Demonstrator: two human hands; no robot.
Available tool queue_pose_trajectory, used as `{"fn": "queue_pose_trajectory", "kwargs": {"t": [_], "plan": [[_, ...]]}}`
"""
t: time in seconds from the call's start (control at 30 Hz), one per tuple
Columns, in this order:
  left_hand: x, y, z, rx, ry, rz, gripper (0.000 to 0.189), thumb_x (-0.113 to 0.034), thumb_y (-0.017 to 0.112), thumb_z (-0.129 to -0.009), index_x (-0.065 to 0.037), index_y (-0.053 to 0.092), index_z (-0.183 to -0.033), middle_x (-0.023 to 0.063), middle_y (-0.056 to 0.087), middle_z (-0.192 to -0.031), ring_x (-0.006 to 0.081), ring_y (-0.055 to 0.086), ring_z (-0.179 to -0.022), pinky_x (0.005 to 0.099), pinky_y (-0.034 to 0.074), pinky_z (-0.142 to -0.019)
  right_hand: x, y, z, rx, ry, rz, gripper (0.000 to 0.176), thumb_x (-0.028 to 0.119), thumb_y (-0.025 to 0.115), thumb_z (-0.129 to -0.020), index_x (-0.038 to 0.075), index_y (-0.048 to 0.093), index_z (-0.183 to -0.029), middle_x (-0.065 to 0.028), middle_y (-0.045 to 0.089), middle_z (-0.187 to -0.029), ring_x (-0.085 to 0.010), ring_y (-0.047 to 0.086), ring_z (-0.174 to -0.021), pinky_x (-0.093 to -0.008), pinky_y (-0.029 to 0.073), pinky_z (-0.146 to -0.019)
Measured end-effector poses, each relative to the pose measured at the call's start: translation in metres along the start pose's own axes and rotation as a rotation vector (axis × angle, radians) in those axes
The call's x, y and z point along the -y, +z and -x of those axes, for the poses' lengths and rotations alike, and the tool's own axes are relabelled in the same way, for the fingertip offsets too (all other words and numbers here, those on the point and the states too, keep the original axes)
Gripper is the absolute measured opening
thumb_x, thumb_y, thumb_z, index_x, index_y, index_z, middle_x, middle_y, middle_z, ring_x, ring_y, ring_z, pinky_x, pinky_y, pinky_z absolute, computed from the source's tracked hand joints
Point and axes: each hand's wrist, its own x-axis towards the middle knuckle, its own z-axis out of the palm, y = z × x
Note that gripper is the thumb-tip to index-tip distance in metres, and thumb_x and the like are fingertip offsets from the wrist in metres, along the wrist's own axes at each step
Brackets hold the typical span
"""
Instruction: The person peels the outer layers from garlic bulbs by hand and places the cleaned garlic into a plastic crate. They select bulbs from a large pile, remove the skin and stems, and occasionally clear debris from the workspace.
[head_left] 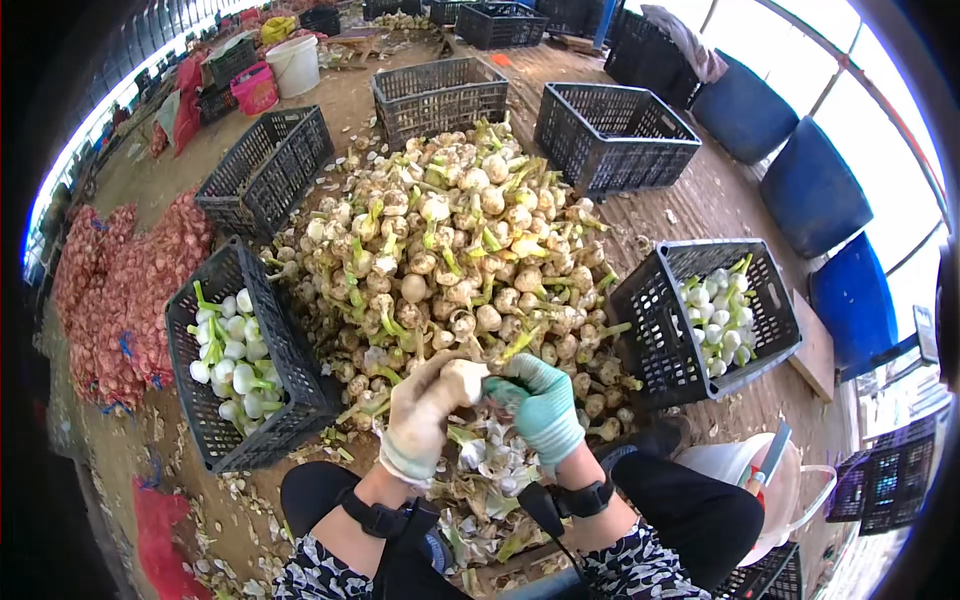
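Observation:
My left hand (pixel 418 415), in a soiled white glove, is closed around a pale garlic bulb (pixel 464 382) over my lap. Right beside it, my right hand (pixel 543 405) in a teal glove has its fingers curled in toward the bulb. What those fingers grip is hidden. Just beyond both hands rises a big pile of untrimmed garlic bulbs (pixel 450 235) with dirty skins and green stalks. Below them, loose garlic peelings (pixel 485 465) lie between my knees.
Peeled white bulbs fill part of the left black crate (pixel 285 345) and the right black crate (pixel 655 300). More black crates (pixel 610 145) ring the pile. Red mesh sacks (pixel 130 290) lie left. A white bucket (pixel 735 465) with a blade-like tool (pixel 774 455) stands near my right knee.

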Motion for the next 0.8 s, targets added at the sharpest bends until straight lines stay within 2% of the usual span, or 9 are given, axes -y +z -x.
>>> {"fn": "queue_pose_trajectory", "kwargs": {"t": [0.03,0.07,0.17,0.27,0.33,0.4,0.53,0.67,0.8], "plan": [[0.015,-0.008,-0.002,0.021,-0.153,0.205,0.044,-0.029,0.059,-0.088,0.003,0.053,-0.117,0.0066,0.063,-0.099,0.0146,0.059,-0.088,0.0274,0.048,-0.078,-0.019,-0.004,-0.006,-0.023,-0.287,0.314,0.015,-0.007,0.061,-0.080,0.000,0.061,-0.093,-0.0032,0.064,-0.081,-0.0083,0.057,-0.070,-0.0209,0.046,-0.060],[0.022,-0.011,-0.004,0.043,-0.302,0.411,0.042,-0.029,0.056,-0.090,0.003,0.053,-0.118,0.0059,0.063,-0.099,0.0145,0.058,-0.087,0.0272,0.047,-0.077,-0.016,-0.002,-0.004,-0.026,-0.290,0.313,0.015,-0.007,0.061,-0.080,0.000,0.061,-0.093,-0.0032,0.064,-0.081,-0.0083,0.057,-0.070,-0.0209,0.046,-0.060],[0.002,0.003,-0.004,0.023,-0.183,0.060,0.042,-0.031,0.054,-0.092,0.000,0.052,-0.120,0.0055,0.063,-0.101,0.0146,0.058,-0.089,0.0284,0.047,-0.079,-0.014,-0.002,-0.004,-0.052,0.141,-0.320,0.020,-0.011,0.055,-0.082,-0.001,0.060,-0.098,-0.0080,0.067,-0.088,-0.0101,0.060,-0.075,-0.0217,0.049,-0.064],[0.018,0.004,-0.008,-0.017,-0.054,-0.040,0.045,-0.032,0.055,-0.092,-0.001,0.050,-0.123,0.0057,0.061,-0.103,0.0140,0.057,-0.092,0.0295,0.047,-0.082,0.002,0.000,-0.007,-0.032,0.200,-0.114,0.019,-0.008,0.061,-0.081,0.000,0.061,-0.098,-0.0076,0.066,-0.092,-0.0100,0.061,-0.076,-0.0214,0.049,-0.065],[0.018,0.001,-0.010,-0.032,0.083,-0.299,0.046,-0.022,0.066,-0.084,0.002,0.052,-0.121,0.0112,0.055,-0.116,0.0155,0.053,-0.102,0.0260,0.043,-0.089,-0.003,0.002,-0.010,-0.060,0.107,-0.164,0.023,-0.003,0.069,-0.077,-0.001,0.061,-0.098,-0.0066,0.066,-0.091,-0.0112,0.060,-0.077,-0.0224,0.049,-0.066],[0.013,-0.001,-0.010,-0.088,0.102,-0.394,0.054,-0.027,0.070,-0.080,0.003,0.051,-0.121,0.0116,0.057,-0.113,0.0163,0.056,-0.100,0.0265,0.045,-0.087,0.001,0.004,-0.010,-0.147,-0.409,0.298,0.026,-0.001,0.073,-0.074,-0.001,0.061,-0.097,-0.0054,0.065,-0.088,-0.0130,0.060,-0.077,-0.0249,0.049,-0.067],[-0.016,0.006,-0.003,-0.017,-0.012,-0.198,0.057,-0.029,0.070,-0.079,0.004,0.051,-0.121,0.0123,0.061,-0.107,0.0175,0.060,-0.092,0.0272,0.049,-0.079,0.024,-0.005,0.000,0.006,-0.456,0.366,0.019,-0.006,0.068,-0.072,0.000,0.064,-0.090,-0.0067,0.063,-0.086,-0.0156,0.060,-0.078,-0.0268,0.049,-0.072],[-0.027,0.002,-0.001,0.212,-0.304,0.134,0.048,-0.022,0.064,-0.082,0.007,0.052,-0.118,0.0136,0.065,-0.093,0.0189,0.064,-0.079,0.0268,0.051,-0.065,0.009,-0.026,0.003,0.110,0.089,-0.275,0.021,-0.004,0.064,-0.078,0.006,0.066,-0.096,-0.0048,0.065,-0.087,-0.0113,0.061,-0.076,-0.0236,0.050,-0.068],[-0.026,0.002,0.002,0.330,-0.408,0.291,0.053,-0.025,0.067,-0.081,0.009,0.050,-0.118,0.0137,0.065,-0.091,0.0194,0.064,-0.077,0.0286,0.052,-0.063,0.004,-0.032,0.013,0.169,0.058,-0.244,0.017,0.002,0.064,-0.081,0.006,0.063,-0.098,-0.0040,0.064,-0.092,-0.0091,0.060,-0.077,-0.0214,0.050,-0.066]]}}
